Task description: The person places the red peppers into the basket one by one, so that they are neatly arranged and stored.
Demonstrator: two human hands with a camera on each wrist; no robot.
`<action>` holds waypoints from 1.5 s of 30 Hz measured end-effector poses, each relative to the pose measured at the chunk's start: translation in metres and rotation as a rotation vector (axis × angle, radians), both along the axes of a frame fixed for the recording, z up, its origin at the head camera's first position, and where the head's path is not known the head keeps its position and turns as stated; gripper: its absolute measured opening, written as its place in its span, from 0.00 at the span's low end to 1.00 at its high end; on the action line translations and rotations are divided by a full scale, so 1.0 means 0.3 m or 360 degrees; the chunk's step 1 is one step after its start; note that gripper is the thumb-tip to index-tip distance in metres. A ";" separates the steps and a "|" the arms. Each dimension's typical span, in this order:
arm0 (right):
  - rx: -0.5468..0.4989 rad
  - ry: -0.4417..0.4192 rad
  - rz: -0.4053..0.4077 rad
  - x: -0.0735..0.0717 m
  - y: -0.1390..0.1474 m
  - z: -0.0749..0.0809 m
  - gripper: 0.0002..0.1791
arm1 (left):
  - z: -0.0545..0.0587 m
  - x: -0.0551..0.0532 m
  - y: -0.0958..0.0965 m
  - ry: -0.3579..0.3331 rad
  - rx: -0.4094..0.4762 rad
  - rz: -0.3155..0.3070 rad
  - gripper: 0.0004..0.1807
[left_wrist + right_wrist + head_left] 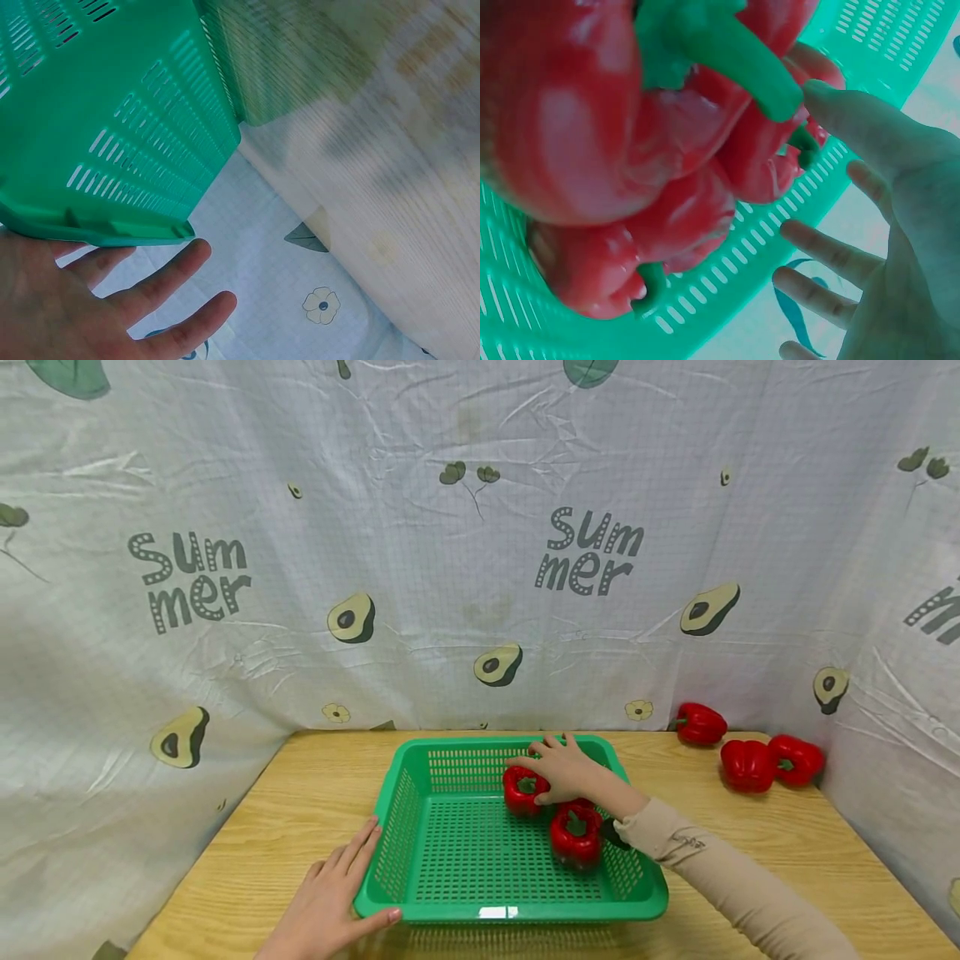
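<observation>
A green plastic basket (450,912) with slotted walls stands on the wooden table. Red bell peppers are gathered in its right part, among them a front one (576,837) and one farther back (522,789); the arm partly hides another. My right hand (566,768) is over the back pepper with fingers spread. In the right wrist view the thumb is close to a pepper (757,157), and whether it touches cannot be told; the other fingers extend apart from the peppers. My left hand (330,885) rests along the basket's left rim, fingers fairly straight, thumb at the front corner.
Three more red bell peppers lie on the table at the back right: one near the curtain (702,724), and two side by side, a left one (747,766) and a right one (797,760). A printed curtain (420,552) encloses the table's back and sides.
</observation>
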State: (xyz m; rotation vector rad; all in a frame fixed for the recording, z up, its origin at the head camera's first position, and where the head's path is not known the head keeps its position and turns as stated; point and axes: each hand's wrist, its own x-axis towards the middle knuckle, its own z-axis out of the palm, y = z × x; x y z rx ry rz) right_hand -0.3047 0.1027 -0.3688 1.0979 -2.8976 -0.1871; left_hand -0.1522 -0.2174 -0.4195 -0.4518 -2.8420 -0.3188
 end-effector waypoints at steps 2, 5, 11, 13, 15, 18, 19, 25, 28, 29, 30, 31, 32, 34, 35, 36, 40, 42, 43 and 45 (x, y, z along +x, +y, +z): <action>-0.0001 0.0009 0.0010 0.003 0.002 0.009 0.36 | 0.000 0.000 0.000 0.0004 -0.0001 0.0000 0.52; 0.0001 0.0068 0.0045 0.012 0.006 0.025 0.35 | 0.000 -0.001 -0.001 0.0010 0.0001 -0.0002 0.52; -0.0029 0.0223 0.0134 0.044 0.028 0.069 0.32 | 0.003 0.000 0.000 -0.0003 0.0018 -0.0007 0.51; -0.0046 0.0241 0.0149 0.055 0.041 0.084 0.31 | 0.005 0.000 0.000 -0.0008 0.0023 -0.0009 0.51; -0.0060 0.0222 0.0145 0.067 0.055 0.099 0.31 | 0.007 0.000 0.001 -0.0006 0.0024 -0.0011 0.51; -0.0069 0.0172 0.0127 0.090 0.079 0.116 0.30 | 0.006 0.002 0.001 0.0000 0.0018 -0.0016 0.51; -0.0079 0.0147 0.0119 0.098 0.088 0.121 0.30 | 0.006 0.003 0.001 0.0002 0.0015 -0.0017 0.51; -0.0164 0.0088 0.0116 0.134 0.158 0.121 0.27 | 0.010 0.006 0.002 0.0003 0.0005 -0.0014 0.51; -0.0204 0.0092 0.0132 0.142 0.197 0.102 0.26 | 0.010 0.008 0.005 0.0015 0.0010 -0.0017 0.51; -0.0221 0.0100 0.0138 0.143 0.212 0.094 0.26 | 0.010 0.008 0.006 0.0020 0.0014 -0.0020 0.51; -0.0243 0.0112 0.0144 0.143 0.226 0.087 0.25 | 0.009 0.007 0.006 0.0024 0.0016 -0.0021 0.51; -0.0265 0.0126 0.0146 0.144 0.241 0.080 0.24 | 0.009 0.007 0.006 0.0028 0.0020 -0.0023 0.51; -0.0279 0.0150 0.0146 0.144 0.255 0.073 0.24 | 0.009 0.006 0.006 0.0035 0.0023 -0.0026 0.51; -0.0318 0.0207 0.0146 0.144 0.289 0.058 0.23 | 0.008 0.004 0.004 0.0032 0.0030 -0.0024 0.51; -0.0351 0.0233 0.0145 0.144 0.307 0.050 0.23 | 0.007 0.003 0.003 0.0031 0.0026 -0.0028 0.51; -0.0379 0.0259 0.0139 0.145 0.324 0.042 0.23 | 0.006 0.001 0.002 0.0028 0.0026 -0.0030 0.51; -0.0526 0.0344 0.0106 0.148 0.394 0.007 0.21 | 0.002 -0.004 -0.001 0.0025 0.0012 -0.0029 0.51; -0.0571 0.0396 0.0078 0.152 0.427 -0.012 0.20 | 0.001 -0.004 -0.001 0.0026 0.0009 -0.0025 0.52; -0.0593 0.0421 0.0063 0.155 0.443 -0.021 0.20 | 0.001 -0.003 -0.001 0.0024 0.0006 -0.0024 0.52; -0.0622 0.0467 0.0030 0.163 0.476 -0.041 0.19 | -0.001 -0.002 0.001 0.0017 0.0004 -0.0022 0.52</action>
